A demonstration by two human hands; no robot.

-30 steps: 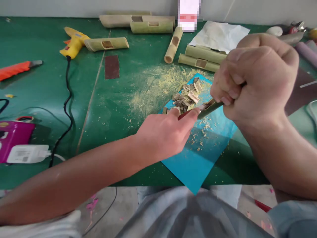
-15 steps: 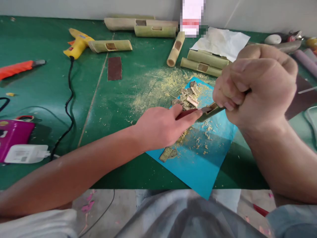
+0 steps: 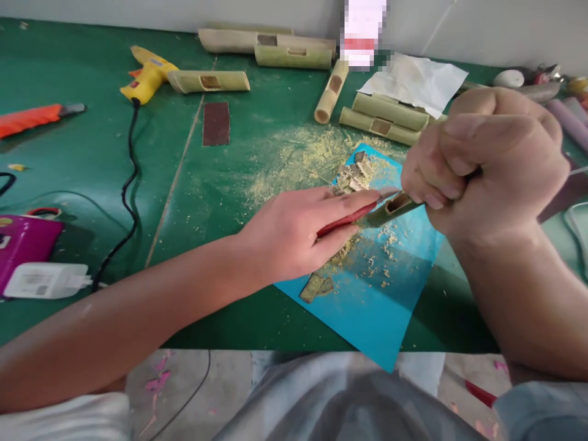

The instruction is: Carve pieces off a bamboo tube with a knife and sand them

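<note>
My left hand (image 3: pixel 294 236) is closed round a red-handled knife (image 3: pixel 345 220). Its blade points right and lies just above the near end of a bamboo tube (image 3: pixel 379 215). A rectangular opening is cut in the top of that tube. My right hand (image 3: pixel 489 162) makes a fist round the tube's far end and hides that part. Under both hands lies a blue sheet (image 3: pixel 367 331) strewn with shavings. Bark-like bamboo scraps (image 3: pixel 356 174) are heaped on its upper part, and another scrap (image 3: pixel 316 286) rests near its left edge.
Several cut bamboo tubes (image 3: pixel 294 58) stand along the back of the green table (image 3: pixel 92 141). To the left are a yellow glue gun (image 3: pixel 149 76), an orange-handled tool (image 3: pixel 34 119), a brown sandpaper piece (image 3: pixel 215 124) and a white bottle (image 3: pixel 46 280). White paper (image 3: pixel 413 79) covers tubes at the back.
The knife blade has lifted out of the tube's opening and now sits above its near end. My left hand has turned, showing more of the red handle. The whole view has shifted slightly.
</note>
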